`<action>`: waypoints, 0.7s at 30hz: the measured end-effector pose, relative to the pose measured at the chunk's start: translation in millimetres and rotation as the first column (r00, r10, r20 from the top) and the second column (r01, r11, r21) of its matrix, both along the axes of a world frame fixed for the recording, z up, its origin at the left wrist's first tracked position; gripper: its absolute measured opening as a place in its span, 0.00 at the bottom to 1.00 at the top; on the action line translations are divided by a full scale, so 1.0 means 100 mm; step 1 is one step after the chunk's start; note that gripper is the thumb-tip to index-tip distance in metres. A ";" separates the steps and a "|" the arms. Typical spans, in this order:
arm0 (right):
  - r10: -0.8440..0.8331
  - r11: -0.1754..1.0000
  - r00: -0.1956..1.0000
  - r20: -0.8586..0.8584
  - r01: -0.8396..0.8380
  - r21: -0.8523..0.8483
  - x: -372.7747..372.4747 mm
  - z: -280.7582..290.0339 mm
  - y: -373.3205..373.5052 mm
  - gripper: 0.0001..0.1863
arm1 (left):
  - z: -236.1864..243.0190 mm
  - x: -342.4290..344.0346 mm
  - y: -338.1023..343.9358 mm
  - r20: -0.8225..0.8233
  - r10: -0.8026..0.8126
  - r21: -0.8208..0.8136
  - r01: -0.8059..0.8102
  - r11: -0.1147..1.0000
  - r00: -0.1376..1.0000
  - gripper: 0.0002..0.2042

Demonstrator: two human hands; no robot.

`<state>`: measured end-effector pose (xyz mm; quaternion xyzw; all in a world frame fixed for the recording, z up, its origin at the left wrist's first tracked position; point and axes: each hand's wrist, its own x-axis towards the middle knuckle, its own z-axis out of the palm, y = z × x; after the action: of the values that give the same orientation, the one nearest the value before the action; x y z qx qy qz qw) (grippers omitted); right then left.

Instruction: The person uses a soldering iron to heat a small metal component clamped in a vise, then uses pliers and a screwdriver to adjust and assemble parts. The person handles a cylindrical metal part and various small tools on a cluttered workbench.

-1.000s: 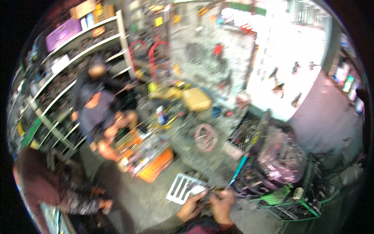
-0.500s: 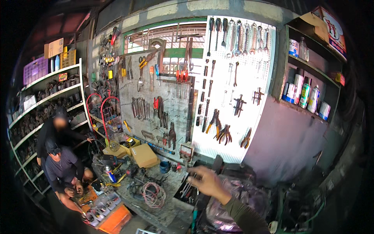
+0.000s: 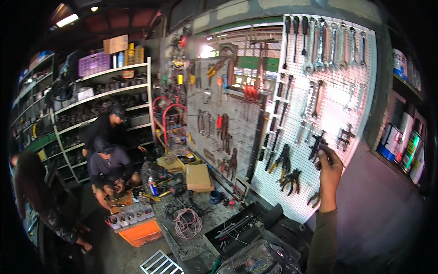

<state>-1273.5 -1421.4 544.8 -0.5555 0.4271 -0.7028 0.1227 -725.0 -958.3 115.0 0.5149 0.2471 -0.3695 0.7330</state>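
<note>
A white pegboard (image 3: 328, 105) hangs tools within reach above the cluttered worktop (image 3: 196, 228); the right hand (image 3: 329, 171) reaches up, fingers (image 3: 325, 150) pinching a dark plier-like tool (image 3: 316, 145) on its hook.

Daylight floods the white pegboard (image 3: 319, 114) at two o'clock, washing its middle to near glare. A ceiling lamp (image 3: 68, 19) glows at eleven o'clock. The shelves (image 3: 91, 118) at nine o'clock sit dim, and the floor at seven o'clock lies in shadow. Straight edges bow toward the black circular rim. Focus is fairly sharp, softening outward.
</note>
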 end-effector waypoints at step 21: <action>0.473 0.791 0.800 -0.369 -0.201 0.578 1.04 -1.25 0.35 0.14 | -0.29 0.84 -0.17 -0.077 0.063 -0.051 -0.067 0.996 0.995 0.14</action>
<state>-1169.5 -1386.1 420.2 -0.7326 0.5042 -0.3620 0.2795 -641.0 -975.5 85.6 0.4726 0.2810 -0.3710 0.7484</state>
